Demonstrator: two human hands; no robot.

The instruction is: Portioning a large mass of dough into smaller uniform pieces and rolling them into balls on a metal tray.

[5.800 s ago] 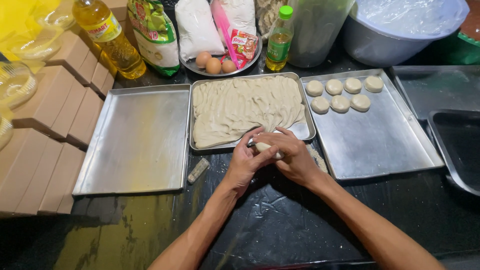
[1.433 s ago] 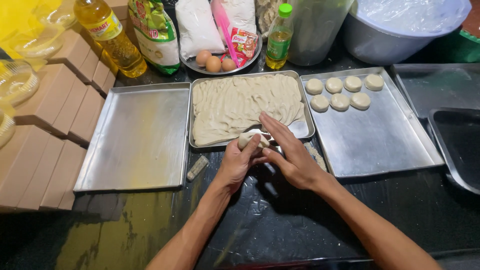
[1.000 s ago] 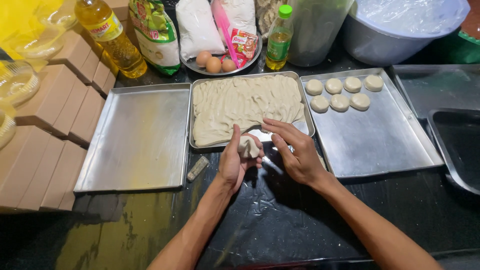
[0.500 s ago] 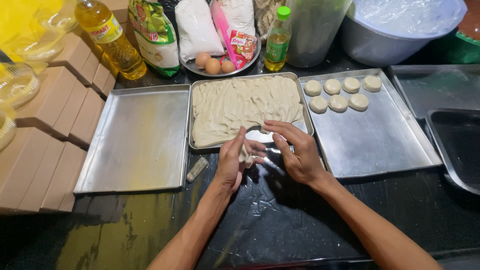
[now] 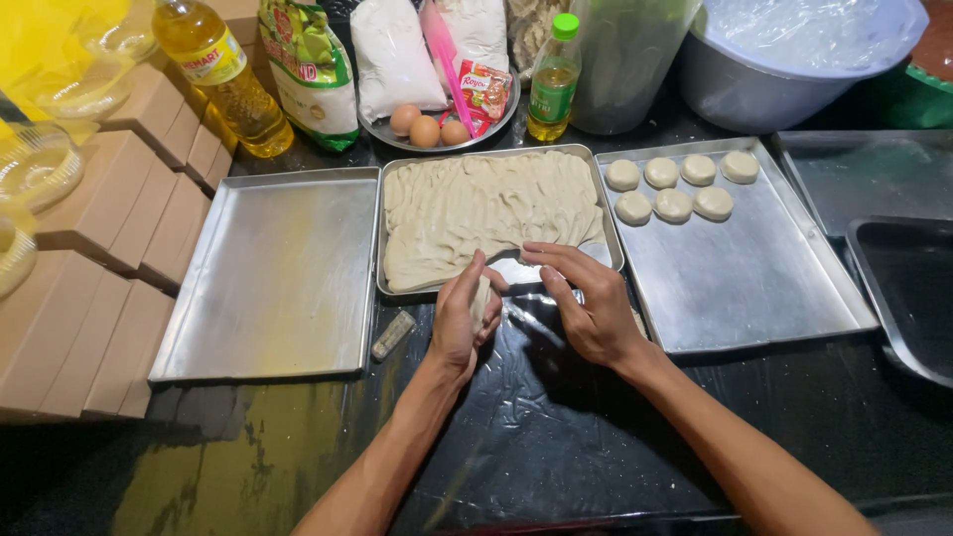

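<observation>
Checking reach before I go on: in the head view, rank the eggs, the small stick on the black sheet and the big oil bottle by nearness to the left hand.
1. Small stick, just left of the left hand.
2. Eggs, straight beyond the dough tray.
3. Big oil bottle, far back left.

A single head-worn camera looked steeply down and forward over the black tabletop (image 5: 556, 437) from close above. Both forearms entered from the bottom edge, the left hand (image 5: 462, 318) and right hand (image 5: 586, 303) sitting near the centre. Three metal trays (image 5: 278, 288) crossed the middle, while bottles (image 5: 223, 79) and a big pot (image 5: 784, 69) lined the far top edge.
</observation>
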